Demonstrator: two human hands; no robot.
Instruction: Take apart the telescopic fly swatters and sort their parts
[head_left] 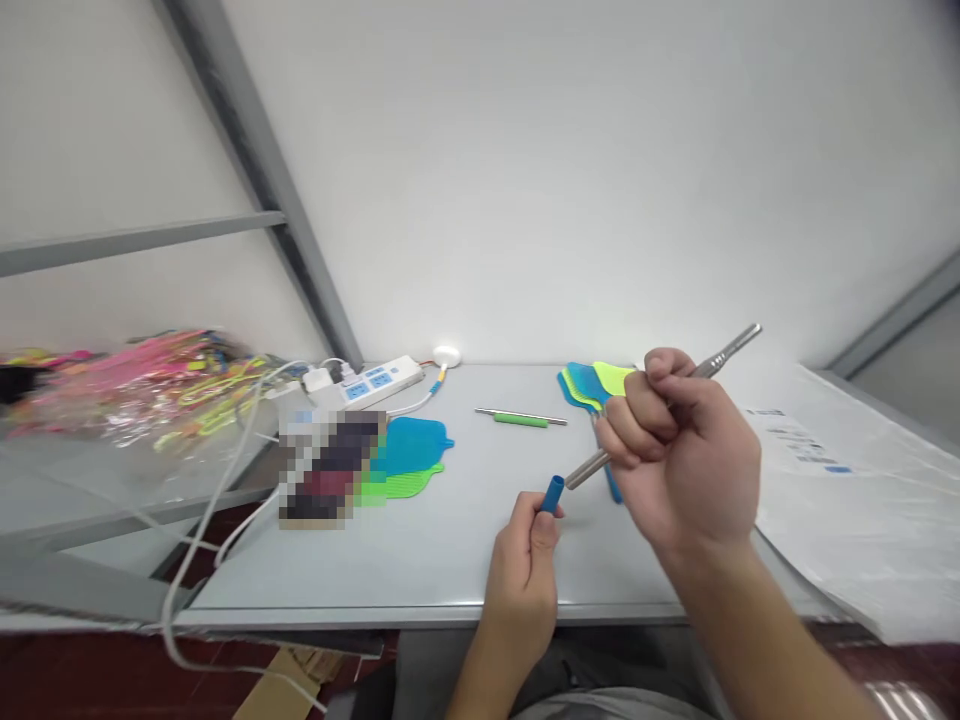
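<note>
My left hand (525, 560) is closed around a short blue tube (553, 493), its open end pointing up. In my right hand (682, 450) is a slim silver metal rod (731, 350), slanted from upper right to lower left. The rod's lower end comes very close to the mouth of the blue tube; whether they touch I cannot tell. Behind my right hand lie blue and yellow-green fly swatter heads (581, 382), partly hidden by it. A green tube (521, 420) rests alongside another metal rod (517, 413) on the table.
Left on the grey table (337, 575) are a blue flat swatter head (416, 445), a green one (409, 485) and a pixelated object (334, 470). Behind them sits a power strip (382, 380) with white cables. Bagged colourful strands (165, 385) lie far left, a white printed sheet (847, 510) right.
</note>
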